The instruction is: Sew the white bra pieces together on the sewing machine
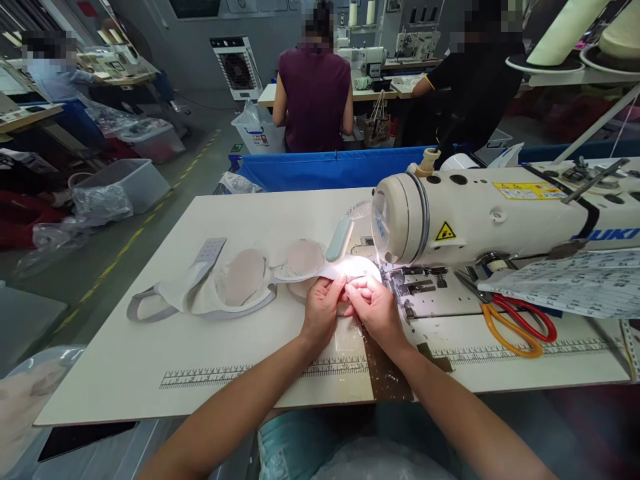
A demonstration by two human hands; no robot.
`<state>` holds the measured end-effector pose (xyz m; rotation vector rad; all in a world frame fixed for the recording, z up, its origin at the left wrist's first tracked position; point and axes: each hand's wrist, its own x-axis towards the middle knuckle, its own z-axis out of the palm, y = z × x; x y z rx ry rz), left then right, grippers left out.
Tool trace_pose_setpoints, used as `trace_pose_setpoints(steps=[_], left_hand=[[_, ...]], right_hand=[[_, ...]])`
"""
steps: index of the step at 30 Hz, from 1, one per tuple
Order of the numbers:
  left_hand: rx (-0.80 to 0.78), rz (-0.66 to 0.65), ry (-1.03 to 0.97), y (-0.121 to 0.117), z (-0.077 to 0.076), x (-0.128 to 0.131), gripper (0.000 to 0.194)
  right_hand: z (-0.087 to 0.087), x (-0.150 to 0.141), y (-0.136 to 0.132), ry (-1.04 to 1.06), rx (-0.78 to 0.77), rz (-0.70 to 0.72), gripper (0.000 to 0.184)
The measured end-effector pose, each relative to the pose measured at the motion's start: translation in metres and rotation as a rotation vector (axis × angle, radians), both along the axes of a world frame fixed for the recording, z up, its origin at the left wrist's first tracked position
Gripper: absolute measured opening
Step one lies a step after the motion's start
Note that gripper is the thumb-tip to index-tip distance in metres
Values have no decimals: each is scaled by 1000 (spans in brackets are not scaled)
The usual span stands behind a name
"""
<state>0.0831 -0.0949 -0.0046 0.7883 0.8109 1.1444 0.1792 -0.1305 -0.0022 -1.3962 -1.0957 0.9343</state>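
Head: both hands [350, 307] on bra [240, 280]

Grey floor [200, 143] with yellow line [131, 240], blue bin [320, 168], white cooler [239, 67], workers at far tables [373, 93]

The bra [235, 283] is soft cloth, pale and matt, with smooth padded cups. The bench [165, 347] top is smooth and matt. The sewing machine [500, 210] has a glossy painted shell and a shiny metal plate. The scissors [515, 323] have shiny plastic handles.
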Motion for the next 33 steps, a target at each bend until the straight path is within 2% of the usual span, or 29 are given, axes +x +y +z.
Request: trace_pose_setpoints(steps=[10, 12, 15, 17, 19, 22, 26, 29, 33], left_hand=[[53, -94, 108, 1, -4, -2, 29], [53, -96, 108, 2, -1, -3, 24], [67, -98, 101, 3, 6, -7, 23], [86, -127, 123, 5, 9, -10, 26], [116, -166, 156, 6, 10, -13, 27], [166, -210, 196, 8, 8, -17, 25], [163, -256, 210, 9, 7, -19, 27], [147, -252, 199, 10, 8, -19, 31], [152, -240, 207, 11, 9, -19, 33]], right_hand=[[1, 1, -2, -180, 60, -19, 25], [1, 4, -5, -285, 89, -29, 27], [3, 9, -11, -572, 193, -184, 25], [6, 13, -13, -675, 248, -303, 23], [8, 15, -12, -652, 259, -311, 24], [12, 17, -10, -571, 240, -232, 25], [17, 18, -13, -587, 141, -207, 25], [19, 24, -26, -814, 120, -273, 25], [21, 42, -50, -1126, 99, -388, 37]])
